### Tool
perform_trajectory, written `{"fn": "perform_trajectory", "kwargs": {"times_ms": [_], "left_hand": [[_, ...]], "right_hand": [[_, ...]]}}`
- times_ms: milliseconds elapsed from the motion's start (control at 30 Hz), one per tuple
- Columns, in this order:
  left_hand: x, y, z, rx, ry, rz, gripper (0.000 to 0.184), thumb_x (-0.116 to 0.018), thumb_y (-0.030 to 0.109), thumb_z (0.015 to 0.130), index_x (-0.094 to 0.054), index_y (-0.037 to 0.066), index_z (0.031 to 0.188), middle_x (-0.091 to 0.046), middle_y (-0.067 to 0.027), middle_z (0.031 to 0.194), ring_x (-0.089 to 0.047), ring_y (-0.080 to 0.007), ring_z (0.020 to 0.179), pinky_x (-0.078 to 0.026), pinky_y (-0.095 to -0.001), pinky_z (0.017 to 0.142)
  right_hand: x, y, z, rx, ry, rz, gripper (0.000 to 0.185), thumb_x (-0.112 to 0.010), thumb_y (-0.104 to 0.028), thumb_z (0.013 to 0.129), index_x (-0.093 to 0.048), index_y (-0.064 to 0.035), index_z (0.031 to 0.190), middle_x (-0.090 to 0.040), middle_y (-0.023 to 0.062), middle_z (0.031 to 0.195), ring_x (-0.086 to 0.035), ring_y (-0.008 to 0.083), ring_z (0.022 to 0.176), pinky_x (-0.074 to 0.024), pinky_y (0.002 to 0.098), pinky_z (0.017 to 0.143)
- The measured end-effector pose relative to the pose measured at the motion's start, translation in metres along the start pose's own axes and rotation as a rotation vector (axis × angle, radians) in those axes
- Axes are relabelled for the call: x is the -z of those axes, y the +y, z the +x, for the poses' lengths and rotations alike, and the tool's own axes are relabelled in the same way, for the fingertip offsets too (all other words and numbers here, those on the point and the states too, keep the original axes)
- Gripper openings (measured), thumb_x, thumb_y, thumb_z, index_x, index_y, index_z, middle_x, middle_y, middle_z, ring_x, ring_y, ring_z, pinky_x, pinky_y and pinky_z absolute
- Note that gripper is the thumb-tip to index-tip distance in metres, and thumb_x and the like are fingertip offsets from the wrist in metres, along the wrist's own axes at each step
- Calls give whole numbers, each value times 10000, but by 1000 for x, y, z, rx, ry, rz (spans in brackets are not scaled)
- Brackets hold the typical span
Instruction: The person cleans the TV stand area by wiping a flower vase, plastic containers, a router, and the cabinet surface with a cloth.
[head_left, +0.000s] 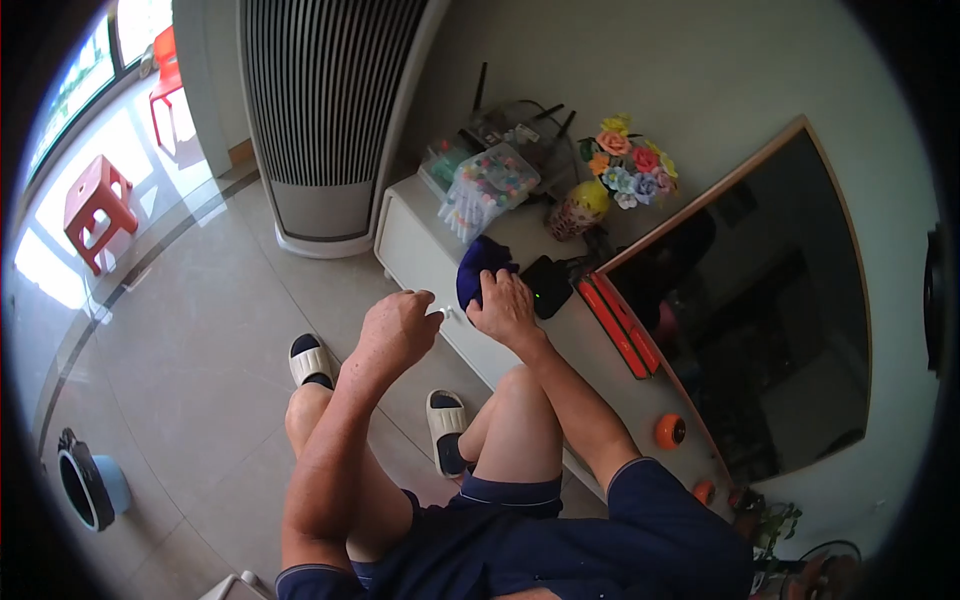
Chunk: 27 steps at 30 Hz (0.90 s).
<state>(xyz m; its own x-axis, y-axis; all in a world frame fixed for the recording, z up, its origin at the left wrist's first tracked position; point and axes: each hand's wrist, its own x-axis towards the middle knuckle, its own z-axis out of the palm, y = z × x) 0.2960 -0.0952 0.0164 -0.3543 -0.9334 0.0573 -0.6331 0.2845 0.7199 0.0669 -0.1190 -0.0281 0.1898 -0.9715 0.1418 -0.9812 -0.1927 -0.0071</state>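
My right hand (503, 305) is closed on a dark purple cloth (481, 268), which bunches up above the fingers at the front edge of the white cabinet (418, 242). To its left, my left hand (400, 325) is raised in front of the cabinet with its fingers curled in. What it holds, if anything, is hidden. Just beside its fingertips shows a small white knob-like spot (446, 312). A black box with a green light (546, 287) sits on the cabinet, right of the cloth.
On the cabinet are a clear box of colored pens (493, 182), a flower vase (578, 211), a red box (617, 326) and a leaning television (765, 340). A tall air conditioner (330, 110) stands behind. A red stool (97, 207) and a bin (112, 484) are on the floor.
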Motion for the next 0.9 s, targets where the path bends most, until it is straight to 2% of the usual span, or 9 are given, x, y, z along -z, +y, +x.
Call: {"fn": "perform_trajectory", "kwargs": {"times_ms": [200,300,467,533,567,667,700,800,900], "left_hand": [[-13,0,7,10,-83,77,322,-652,195,865,-688,0,1119,-699,-217,1008,-664,-398,952,-527,-466,855],[-22,2,4,8,-112,99,280,-648,207,866,-687,11,1062,-700,-212,978,-664,-395,957,-529,-476,854],[-29,8,-4,31,-172,168,252,-649,208,877,-678,3,1021,-701,-211,973,-669,-387,962,-538,-473,852],[-30,10,-7,70,-248,207,317,-652,221,883,-669,19,1127,-698,-209,1027,-658,-391,988,-526,-470,872],[-30,11,-8,89,-285,226,355,-654,227,887,-665,26,1180,-697,-207,1053,-653,-394,1001,-520,-469,883],[-34,8,-15,24,-240,222,254,-653,203,883,-671,2,1039,-703,-203,990,-674,-382,955,-541,-472,847],[-34,8,-16,19,-246,235,255,-654,206,883,-670,2,1036,-702,-205,991,-674,-384,954,-542,-472,846],[-36,8,-15,5,-263,268,259,-660,215,880,-666,3,1029,-700,-211,992,-675,-389,950,-543,-471,844],[-44,8,-11,29,-303,287,260,-670,227,878,-669,19,1033,-697,-220,1004,-676,-392,958,-544,-466,856]], "right_hand": [[7,29,-44,4,-64,140,455,-663,-283,776,-630,10,1122,-629,250,953,-638,410,920,-520,492,849],[10,37,-77,-94,-50,185,498,-668,-270,777,-657,9,1189,-640,209,961,-648,395,925,-534,471,836],[9,74,-143,-301,23,239,488,-669,-293,765,-680,-33,1177,-659,184,997,-659,386,924,-540,464,831],[10,98,-176,-383,78,185,484,-665,-295,762,-683,-47,1177,-664,186,1002,-660,394,911,-541,467,832],[14,110,-192,-467,67,160,480,-659,-299,764,-684,-51,1174,-666,186,1009,-659,394,924,-539,468,840],[27,140,-228,-738,17,81,489,-645,-321,779,-674,-57,1190,-667,192,1036,-652,393,977,-527,480,867],[29,145,-237,-810,8,27,525,-635,-342,807,-641,-60,1249,-634,242,1103,-618,423,1048,-501,507,906],[21,141,-232,-817,39,-87,536,-630,-344,827,-629,-47,1273,-583,283,1104,-585,450,1055,-490,544,913],[13,129,-199,-796,23,-112,592,-637,-353,843,-574,-71,1360,-549,272,1171,-516,429,1172,-452,567,965]]}}
